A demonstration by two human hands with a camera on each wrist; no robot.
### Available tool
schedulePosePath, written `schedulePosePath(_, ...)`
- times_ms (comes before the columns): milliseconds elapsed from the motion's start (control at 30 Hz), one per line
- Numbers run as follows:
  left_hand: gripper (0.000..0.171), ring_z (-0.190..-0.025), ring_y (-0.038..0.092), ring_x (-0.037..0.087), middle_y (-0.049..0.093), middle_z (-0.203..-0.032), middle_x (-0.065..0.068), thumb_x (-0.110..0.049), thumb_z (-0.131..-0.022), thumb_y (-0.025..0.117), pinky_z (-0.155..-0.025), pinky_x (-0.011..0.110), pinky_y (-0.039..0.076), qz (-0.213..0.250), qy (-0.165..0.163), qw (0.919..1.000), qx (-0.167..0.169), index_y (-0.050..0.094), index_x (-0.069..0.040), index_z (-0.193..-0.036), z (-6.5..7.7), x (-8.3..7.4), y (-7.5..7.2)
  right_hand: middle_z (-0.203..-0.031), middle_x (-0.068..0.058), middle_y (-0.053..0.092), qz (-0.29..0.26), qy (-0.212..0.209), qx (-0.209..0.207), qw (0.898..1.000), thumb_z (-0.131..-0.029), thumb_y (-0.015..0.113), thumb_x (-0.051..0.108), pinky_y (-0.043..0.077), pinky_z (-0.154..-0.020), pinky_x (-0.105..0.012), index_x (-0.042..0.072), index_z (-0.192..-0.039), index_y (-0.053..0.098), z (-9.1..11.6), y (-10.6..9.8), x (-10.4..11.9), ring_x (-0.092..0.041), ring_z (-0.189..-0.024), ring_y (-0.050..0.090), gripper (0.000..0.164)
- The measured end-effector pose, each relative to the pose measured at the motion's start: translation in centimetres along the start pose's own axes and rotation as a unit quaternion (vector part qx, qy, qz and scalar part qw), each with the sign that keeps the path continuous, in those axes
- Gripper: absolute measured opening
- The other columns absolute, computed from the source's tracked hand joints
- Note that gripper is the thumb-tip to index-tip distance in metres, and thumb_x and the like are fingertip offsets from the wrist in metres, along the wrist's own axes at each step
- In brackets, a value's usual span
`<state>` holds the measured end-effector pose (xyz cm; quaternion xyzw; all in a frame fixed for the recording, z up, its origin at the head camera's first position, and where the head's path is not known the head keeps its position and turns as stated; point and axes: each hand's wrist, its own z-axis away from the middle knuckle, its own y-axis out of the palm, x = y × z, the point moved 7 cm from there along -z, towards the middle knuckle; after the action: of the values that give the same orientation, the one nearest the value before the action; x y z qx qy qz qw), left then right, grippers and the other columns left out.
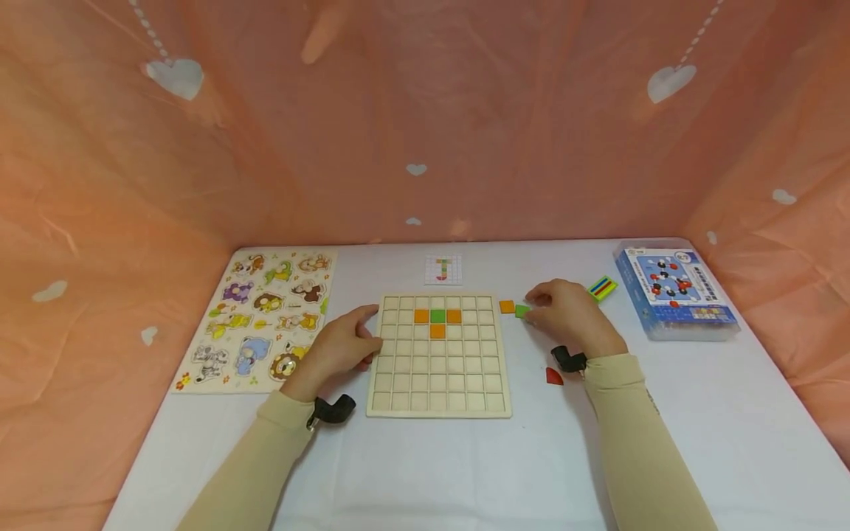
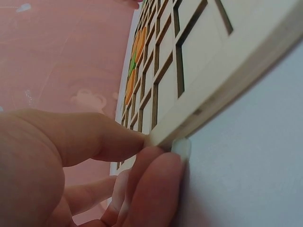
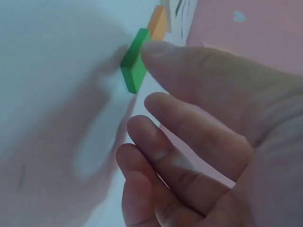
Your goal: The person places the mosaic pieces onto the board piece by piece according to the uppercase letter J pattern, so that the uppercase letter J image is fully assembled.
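Observation:
My left hand [image 1: 337, 343] grips the left edge of a pale wooden grid board [image 1: 438, 383]; in the left wrist view its thumb and fingertips meet at that edge. Orange squares [image 1: 437, 332] and one green square [image 1: 437, 316] sit in the board's upper cells in a T shape. Right of the board, my right hand [image 1: 567, 316] is over a loose green square tile [image 3: 137, 59], its thumb at the tile and the other fingers loosely bent, apart from it. An orange tile [image 1: 508, 307] lies beside the green one.
Behind the board lies a small pattern card [image 1: 443, 270]. A red quarter-round piece [image 1: 554, 377] is near the right wrist. Striped coloured pieces [image 1: 602, 288] lie beyond the right hand, beside a boxed molecule set [image 1: 677, 291]. An animal puzzle board [image 1: 255, 324] is at left.

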<state>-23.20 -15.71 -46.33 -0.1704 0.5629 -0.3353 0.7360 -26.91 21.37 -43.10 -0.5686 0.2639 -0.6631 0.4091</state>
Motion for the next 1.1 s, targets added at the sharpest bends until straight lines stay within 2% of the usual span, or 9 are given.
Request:
schedulePosePath(467, 0.069, -0.065, 0.064, 0.016, 0.065, -0.091, 0.007, -0.021, -0.090, 0.070, -0.060, 0.027, 0.052, 0.001, -0.003, 1.0000, -0.004, 0.041, -0.020, -0.153, 0.15, -0.07, -0.29, -0.123, -0.012, 0.064, 0.000, -0.002, 0.007, 1.000, -0.090, 0.072, 0.021, 0.048, -0.101, -0.053, 0.012, -0.115, 0.072, -0.06, 0.77, 0.04, -0.033, -0.113, 0.055, 0.026)
schedulePosePath(767, 0.070, -0.065, 0.064, 0.016, 0.065, -0.090, 0.007, -0.022, -0.090, 0.070, -0.060, 0.028, 0.053, 0.017, -0.008, 0.9998, 0.000, 0.041, -0.021, -0.154, 0.09, 0.31, 0.08, -0.125, -0.013, 0.063, 0.005, 0.009, 0.013, 1.000, -0.092, 0.069, 0.019, 0.046, -0.103, -0.055, 0.011, -0.113, 0.072, -0.06, 0.76, -0.04, -0.034, -0.115, 0.054, 0.023)
schedulePosePath(900, 0.070, -0.065, 0.065, 0.017, 0.065, -0.090, 0.007, -0.022, -0.090, 0.071, -0.060, 0.029, 0.054, 0.028, -0.008, 0.9996, -0.001, 0.041, -0.022, -0.154, -0.02, 0.27, 0.13, -0.122, -0.011, 0.064, 0.011, 0.008, 0.008, 1.000, -0.092, 0.069, 0.019, 0.047, -0.102, -0.053, 0.011, -0.112, 0.072, 0.06, 0.58, 0.06, -0.033, -0.113, 0.054, 0.021)
schedulePosePath(1100, 0.070, -0.064, 0.064, 0.016, 0.066, -0.088, 0.006, -0.021, -0.090, 0.070, -0.060, 0.028, 0.053, 0.015, 0.000, 0.9999, -0.002, 0.041, -0.020, -0.154, 0.05, 0.06, 0.02, -0.117, -0.010, 0.067, 0.011, -0.007, 0.002, 1.000, -0.092, 0.069, 0.021, 0.051, -0.095, -0.047, 0.011, -0.111, 0.072, 0.44, 0.21, 0.68, -0.029, -0.105, 0.057, 0.022)
